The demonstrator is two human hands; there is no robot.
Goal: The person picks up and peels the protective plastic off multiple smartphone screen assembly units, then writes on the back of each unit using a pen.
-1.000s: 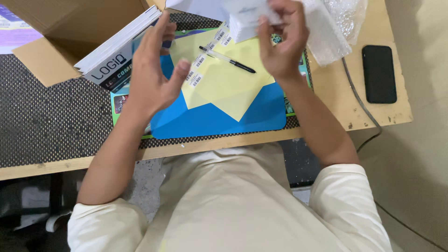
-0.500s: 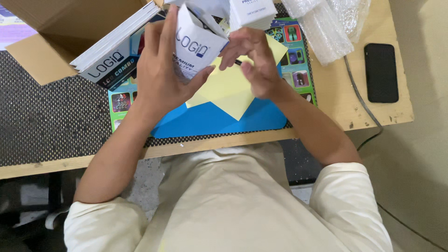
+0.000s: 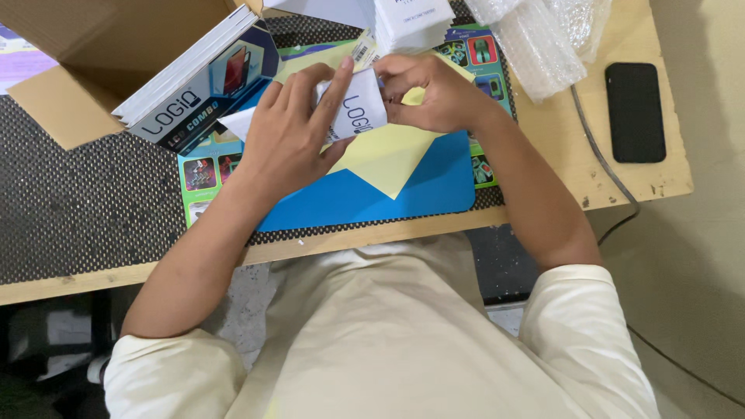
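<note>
A small white carton [image 3: 358, 112] is clamped between both grips, left hand [image 3: 291, 136] wrapped around its side, right hand [image 3: 434, 97] pinching the top edge, above the blue-and-yellow mat [image 3: 403, 186]. It is judged light, thin-walled, easily crushed; best held by its corners.

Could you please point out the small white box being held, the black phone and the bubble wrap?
small white box [image 3: 358, 115]: head view, on its printed white face between both hands.
black phone [image 3: 635, 112]: head view, middle of its dark screen.
bubble wrap [image 3: 543, 39]: head view, on the clear crumpled sheet.
</note>
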